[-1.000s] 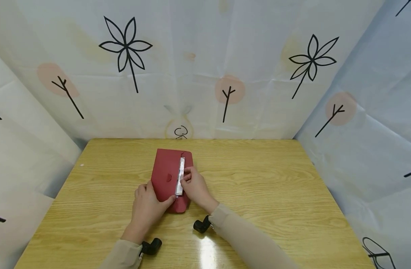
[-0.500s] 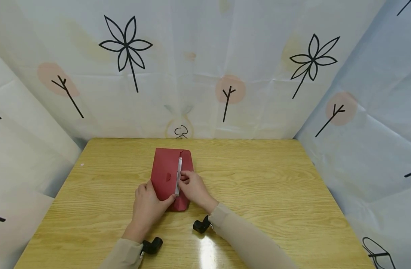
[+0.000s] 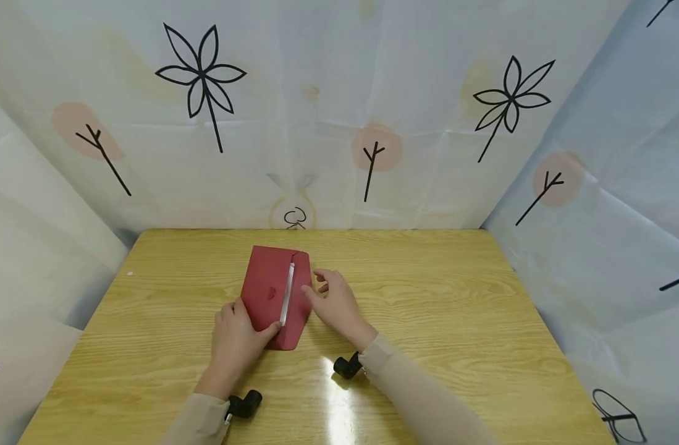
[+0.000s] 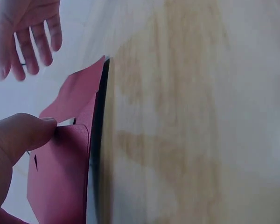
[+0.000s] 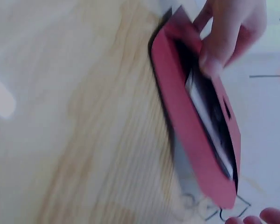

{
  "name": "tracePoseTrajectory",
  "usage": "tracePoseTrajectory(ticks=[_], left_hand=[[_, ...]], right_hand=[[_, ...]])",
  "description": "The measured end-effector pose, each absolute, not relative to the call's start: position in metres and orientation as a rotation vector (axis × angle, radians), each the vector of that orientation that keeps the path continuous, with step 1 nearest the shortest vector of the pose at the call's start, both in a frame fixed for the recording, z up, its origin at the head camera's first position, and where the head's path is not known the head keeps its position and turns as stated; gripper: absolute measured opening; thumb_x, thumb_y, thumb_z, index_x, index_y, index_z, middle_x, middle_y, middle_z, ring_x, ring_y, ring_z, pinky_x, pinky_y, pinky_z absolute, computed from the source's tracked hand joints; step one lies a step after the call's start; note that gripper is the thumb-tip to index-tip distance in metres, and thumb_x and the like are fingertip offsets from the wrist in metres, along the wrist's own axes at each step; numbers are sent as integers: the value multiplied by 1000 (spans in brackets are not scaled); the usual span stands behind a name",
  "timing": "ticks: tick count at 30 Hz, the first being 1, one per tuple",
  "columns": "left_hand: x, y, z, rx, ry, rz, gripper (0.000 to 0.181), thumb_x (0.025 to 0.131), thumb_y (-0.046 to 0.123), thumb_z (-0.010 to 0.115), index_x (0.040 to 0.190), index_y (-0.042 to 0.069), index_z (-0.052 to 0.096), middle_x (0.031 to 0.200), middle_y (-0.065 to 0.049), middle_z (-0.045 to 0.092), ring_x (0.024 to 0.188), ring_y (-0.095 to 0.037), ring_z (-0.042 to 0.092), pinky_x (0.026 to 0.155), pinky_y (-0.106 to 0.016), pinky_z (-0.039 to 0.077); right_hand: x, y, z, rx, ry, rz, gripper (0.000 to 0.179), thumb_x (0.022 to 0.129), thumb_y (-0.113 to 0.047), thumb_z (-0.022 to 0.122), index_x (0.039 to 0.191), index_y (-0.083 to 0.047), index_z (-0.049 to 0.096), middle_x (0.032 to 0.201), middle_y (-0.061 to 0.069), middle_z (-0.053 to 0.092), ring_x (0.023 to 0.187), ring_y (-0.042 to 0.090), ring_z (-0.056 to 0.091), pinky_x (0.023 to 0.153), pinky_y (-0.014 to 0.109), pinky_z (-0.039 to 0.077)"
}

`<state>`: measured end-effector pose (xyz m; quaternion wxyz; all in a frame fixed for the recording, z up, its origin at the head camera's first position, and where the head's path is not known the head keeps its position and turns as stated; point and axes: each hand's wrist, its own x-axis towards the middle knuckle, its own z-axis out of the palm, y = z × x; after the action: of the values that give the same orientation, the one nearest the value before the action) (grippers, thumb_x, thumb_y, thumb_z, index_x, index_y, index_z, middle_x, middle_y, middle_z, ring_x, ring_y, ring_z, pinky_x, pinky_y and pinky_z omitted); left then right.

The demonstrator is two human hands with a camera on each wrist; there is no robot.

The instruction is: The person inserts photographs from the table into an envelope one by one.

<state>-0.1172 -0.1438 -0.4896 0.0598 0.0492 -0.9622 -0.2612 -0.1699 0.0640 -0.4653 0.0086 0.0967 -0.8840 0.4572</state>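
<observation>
A red paper envelope (image 3: 264,269) lies tilted on the table, its flap (image 3: 300,300) unfolded to the right. White folded paper (image 3: 286,296) shows as a narrow strip in its opening; the rest is hidden inside. My left hand (image 3: 233,343) grips the envelope's lower left part, the thumb (image 4: 35,133) on the front near the opening. Just right of the flap, my right hand (image 3: 339,306) is apart from the envelope, with relaxed fingers and nothing in them. The right wrist view shows the opening gaping around the paper (image 5: 207,116).
The wooden table (image 3: 417,296) extends around both hands. A tiny pale speck (image 3: 130,273) lies near its left edge. Printed cloth (image 3: 328,74) hangs behind and at both sides. Each wrist bears a small black camera (image 3: 244,405).
The white paper has gone deeper into the envelope, leaving a thinner strip. My right hand has let go and moved off to the right. The left hand keeps its grip, shifting slightly left.
</observation>
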Motion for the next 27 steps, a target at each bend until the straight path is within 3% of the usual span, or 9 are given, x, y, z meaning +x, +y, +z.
tracePoseTrajectory(ticks=[9, 18, 23, 27], left_hand=[[-117, -145, -487, 176, -2959, -730, 100, 74, 49, 78, 133, -19, 34, 117, -34, 46, 105, -46, 44, 79, -54, 44], [-118, -144, -491, 83, -3049, -575, 102, 75, 60, 73, 122, -23, 38, 100, -33, 49, 94, -44, 47, 77, -52, 43], [-121, -144, -490, 37, -3021, -575, 105, 81, 58, 69, 134, -23, 28, 121, -39, 41, 113, -50, 38, 95, -58, 34], [-124, -143, -489, -55, -2986, -643, 107, 81, 57, 69, 146, -12, 20, 142, -34, 26, 132, -51, 19, 104, -63, 21]], right_hand=[[-181, 98, -471, 268, -2916, 709, 78, 89, -63, 52, 147, -11, 39, 141, 14, 46, 125, 32, 48, 99, 47, 41], [-184, 135, -480, 184, -3052, 421, 93, 87, -70, 49, 153, -10, 24, 154, 19, 27, 138, 39, 29, 109, 53, 26], [-183, 143, -481, 186, -3065, 400, 93, 88, -69, 48, 154, -9, 22, 155, 20, 24, 139, 40, 25, 109, 56, 22], [-180, 148, -480, 214, -3029, 342, 91, 88, -70, 46, 154, -11, 24, 155, 19, 25, 140, 40, 24, 110, 57, 19]])
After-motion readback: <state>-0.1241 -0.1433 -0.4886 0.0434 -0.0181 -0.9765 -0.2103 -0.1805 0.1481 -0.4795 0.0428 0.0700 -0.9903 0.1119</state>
